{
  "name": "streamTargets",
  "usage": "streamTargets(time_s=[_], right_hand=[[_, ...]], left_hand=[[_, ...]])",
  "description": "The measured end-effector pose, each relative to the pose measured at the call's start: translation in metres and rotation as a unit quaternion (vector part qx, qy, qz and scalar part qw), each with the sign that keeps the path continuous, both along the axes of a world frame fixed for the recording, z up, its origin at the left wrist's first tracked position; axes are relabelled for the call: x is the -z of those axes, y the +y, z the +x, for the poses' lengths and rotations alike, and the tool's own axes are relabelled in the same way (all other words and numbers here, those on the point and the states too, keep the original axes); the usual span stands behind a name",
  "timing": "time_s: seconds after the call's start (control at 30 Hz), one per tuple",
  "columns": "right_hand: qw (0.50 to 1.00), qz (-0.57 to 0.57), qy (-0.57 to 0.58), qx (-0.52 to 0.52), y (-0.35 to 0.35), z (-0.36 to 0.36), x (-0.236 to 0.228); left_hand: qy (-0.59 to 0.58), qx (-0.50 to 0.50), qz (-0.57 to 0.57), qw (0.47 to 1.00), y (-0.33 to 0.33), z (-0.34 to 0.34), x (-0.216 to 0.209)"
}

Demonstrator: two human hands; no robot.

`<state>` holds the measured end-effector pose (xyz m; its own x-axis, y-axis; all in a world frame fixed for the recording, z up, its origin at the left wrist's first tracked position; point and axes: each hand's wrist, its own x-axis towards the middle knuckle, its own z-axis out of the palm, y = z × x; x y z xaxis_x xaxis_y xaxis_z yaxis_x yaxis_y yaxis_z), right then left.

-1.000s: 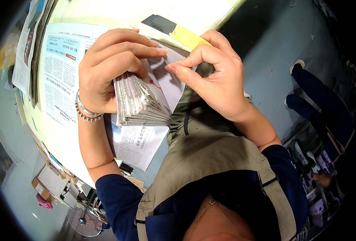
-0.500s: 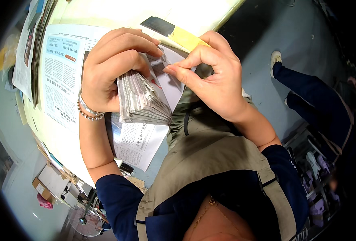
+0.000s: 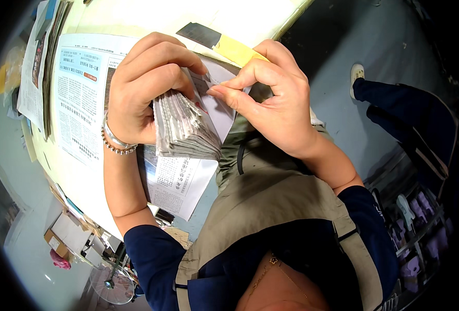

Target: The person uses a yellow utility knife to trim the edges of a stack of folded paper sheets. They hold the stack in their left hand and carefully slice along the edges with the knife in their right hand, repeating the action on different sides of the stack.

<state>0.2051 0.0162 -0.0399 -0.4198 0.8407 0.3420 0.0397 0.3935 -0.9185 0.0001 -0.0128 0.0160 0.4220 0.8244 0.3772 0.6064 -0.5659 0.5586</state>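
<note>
My left hand is curled around a thick stack of thin, greyish folded layers, the thumb beneath and the fingers over the top. Its exact kind is unclear. My right hand pinches thumb and forefinger together just right of the left fingertips; whatever lies between them is too small to make out. Behind the stack lies a white sheet with a red mark. Newspaper covers the table under and left of my left hand.
Beyond my hands, a dark flat piece and a yellow strip lie near the pale table's right edge. Papers are piled at the far left. A person in dark trousers is on the right, near a rack.
My pinched right fingers have shifted slightly left, and the stack remains in my left hand. The person on the right has moved a leg.
</note>
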Motion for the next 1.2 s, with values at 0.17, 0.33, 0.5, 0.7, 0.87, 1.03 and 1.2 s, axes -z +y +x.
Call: streamTargets(time_s=[0.17,0.33,0.5,0.7,0.87,1.03,1.2], right_hand=[[1.0,-0.001,0.002,-0.002,0.0003,-0.0001,0.0008],[1.0,-0.001,0.009,0.002,-0.0009,-0.0018,0.0021],[1.0,0.009,0.005,0.001,-0.0001,-0.0015,0.0024],[0.999,0.007,-0.027,-0.026,0.0014,0.0037,-0.0022],[0.999,0.016,-0.028,-0.024,0.0013,0.0026,-0.0018],[1.0,0.012,-0.01,-0.008,0.0,-0.0008,0.0001],[0.999,0.024,-0.027,-0.007,0.0006,0.0013,-0.0029]], left_hand=[[0.003,-0.007,-0.006,1.0,-0.0007,0.001,-0.0003],[0.003,-0.009,0.0,1.0,-0.0007,0.0018,-0.0008],[0.004,-0.01,-0.004,1.0,-0.001,0.0016,-0.0005],[0.006,-0.009,-0.001,1.0,-0.001,0.0019,-0.0009],[0.006,0.006,0.0,1.0,0.0009,0.0011,0.0003],[0.014,0.018,-0.009,1.0,0.003,0.0012,-0.0014],[-0.001,0.023,-0.017,1.0,0.0043,0.003,0.0001]])
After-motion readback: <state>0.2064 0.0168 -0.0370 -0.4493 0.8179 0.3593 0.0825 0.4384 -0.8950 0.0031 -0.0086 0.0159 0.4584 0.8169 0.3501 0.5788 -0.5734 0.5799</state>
